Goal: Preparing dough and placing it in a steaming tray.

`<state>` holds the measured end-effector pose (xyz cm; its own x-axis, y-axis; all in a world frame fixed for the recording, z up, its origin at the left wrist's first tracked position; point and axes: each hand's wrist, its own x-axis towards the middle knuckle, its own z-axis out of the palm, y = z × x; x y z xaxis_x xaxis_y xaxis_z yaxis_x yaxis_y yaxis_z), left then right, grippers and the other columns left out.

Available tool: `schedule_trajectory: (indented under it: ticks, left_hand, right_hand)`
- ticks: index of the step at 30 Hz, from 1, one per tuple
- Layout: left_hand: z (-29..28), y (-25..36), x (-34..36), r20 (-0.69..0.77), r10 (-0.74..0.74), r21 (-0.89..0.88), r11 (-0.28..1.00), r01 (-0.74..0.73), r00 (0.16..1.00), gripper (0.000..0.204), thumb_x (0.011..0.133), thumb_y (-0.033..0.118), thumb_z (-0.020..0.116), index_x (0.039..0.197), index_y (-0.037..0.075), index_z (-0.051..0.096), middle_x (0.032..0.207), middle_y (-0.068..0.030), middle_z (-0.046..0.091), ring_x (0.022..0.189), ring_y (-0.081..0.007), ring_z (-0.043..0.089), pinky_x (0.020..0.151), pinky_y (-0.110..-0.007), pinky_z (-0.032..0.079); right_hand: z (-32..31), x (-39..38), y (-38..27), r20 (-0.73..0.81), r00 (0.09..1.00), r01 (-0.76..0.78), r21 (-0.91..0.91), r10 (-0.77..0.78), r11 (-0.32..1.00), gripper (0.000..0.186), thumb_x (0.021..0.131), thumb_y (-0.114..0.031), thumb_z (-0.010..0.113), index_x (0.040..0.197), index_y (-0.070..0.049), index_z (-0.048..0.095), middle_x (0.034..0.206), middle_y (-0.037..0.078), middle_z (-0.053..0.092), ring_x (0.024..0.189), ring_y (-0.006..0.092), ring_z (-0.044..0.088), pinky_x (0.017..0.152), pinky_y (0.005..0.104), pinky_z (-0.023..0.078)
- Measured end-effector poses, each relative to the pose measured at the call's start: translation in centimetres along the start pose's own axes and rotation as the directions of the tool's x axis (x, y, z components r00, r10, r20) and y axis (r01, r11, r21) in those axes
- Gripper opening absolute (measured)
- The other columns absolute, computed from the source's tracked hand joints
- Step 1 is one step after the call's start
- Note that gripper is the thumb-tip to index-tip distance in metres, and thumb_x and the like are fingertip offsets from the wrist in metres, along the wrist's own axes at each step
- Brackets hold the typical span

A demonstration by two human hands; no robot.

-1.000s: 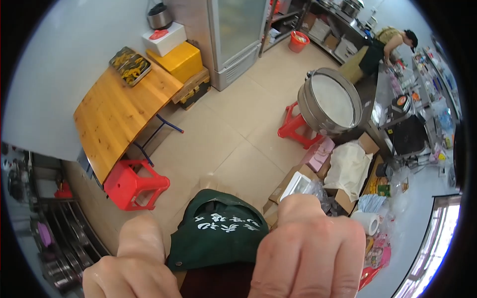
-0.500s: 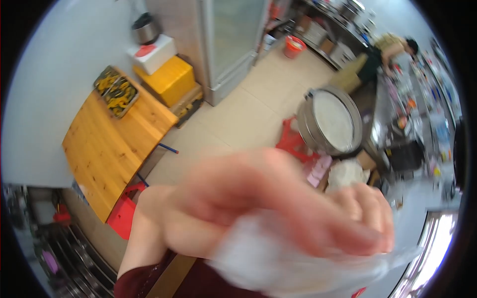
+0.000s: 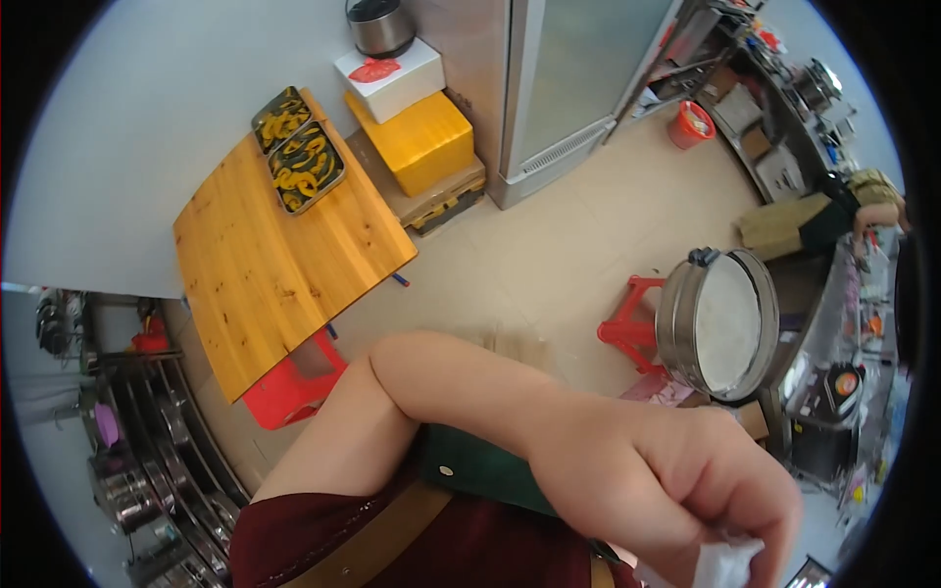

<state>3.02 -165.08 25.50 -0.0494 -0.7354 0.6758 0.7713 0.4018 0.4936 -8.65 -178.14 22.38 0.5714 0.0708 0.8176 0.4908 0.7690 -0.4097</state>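
Note:
My left arm, bare below a dark red sleeve (image 3: 294, 529), bends at the elbow and reaches across my body to the lower right. At its end my left hand (image 3: 676, 480) is closed, fingers curled inward, on a crumpled piece of thin white plastic (image 3: 727, 563). Only part of that plastic shows at the lower edge; whether it is a bag or a glove I cannot tell. A green apron (image 3: 490, 470) with a brown strap (image 3: 377, 539) lies under the forearm. My right hand does not show.
A wooden table (image 3: 265, 284) bears trays of sliced pumpkin (image 3: 306, 171). Beside it are stacked boxes (image 3: 421, 142) and a fridge (image 3: 578, 88). On a red stool (image 3: 627, 328) stands a large metal pot (image 3: 720, 318). A person (image 3: 833, 216) bends over the right counter.
My view has shifted, so the room sits farther right. The left hand, blurred and close before, is now lower right and sharper. Most of the white plastic has dropped out of sight.

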Motion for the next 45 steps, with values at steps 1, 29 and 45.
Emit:
schedule_trajectory:
  ticks: [1,29,45]
  left_hand:
    - [-0.4,0.1,0.4,-0.019,-0.104,-0.141,0.985,0.1,0.994,0.018,0.083,0.005,0.044,0.097,-0.005,0.047,0.087,-0.0108,0.053,0.095,-0.02,0.049,0.077,-0.029,0.039]
    - [-20.3,0.3,11.5,-0.065,0.268,0.412,0.884,-0.218,0.961,0.008,0.073,0.002,0.059,0.071,-0.006,0.056,0.067,-0.0157,0.06,0.054,-0.0265,0.057,0.048,-0.036,0.05]
    - [-42.0,10.1,17.1,-0.562,0.439,0.616,0.788,0.0,0.701,0.013,0.083,0.019,0.044,0.084,0.006,0.04,0.088,-0.0126,0.053,0.084,-0.0221,0.051,0.075,-0.034,0.042]
  right_hand:
    - [-1.2,-0.4,-0.2,0.0,1.0,-0.009,0.031,0.009,0.999,0.016,0.08,-0.009,0.046,0.075,-0.005,0.06,0.077,0.009,0.059,0.061,0.0168,0.055,0.056,0.033,0.045]
    - [-24.5,2.7,-7.4,0.114,0.99,0.073,0.048,-0.078,0.996,0.071,0.078,-0.054,0.046,0.1,0.013,0.05,0.107,0.035,0.045,0.095,0.0456,0.049,0.085,0.0514,0.036]
    - [-44.1,11.3,-5.8,-0.684,0.599,-0.52,-0.728,-0.417,0.447,0.043,0.084,-0.018,0.05,0.12,0.003,0.038,0.125,0.016,0.037,0.117,0.0246,0.036,0.097,0.0357,0.027]
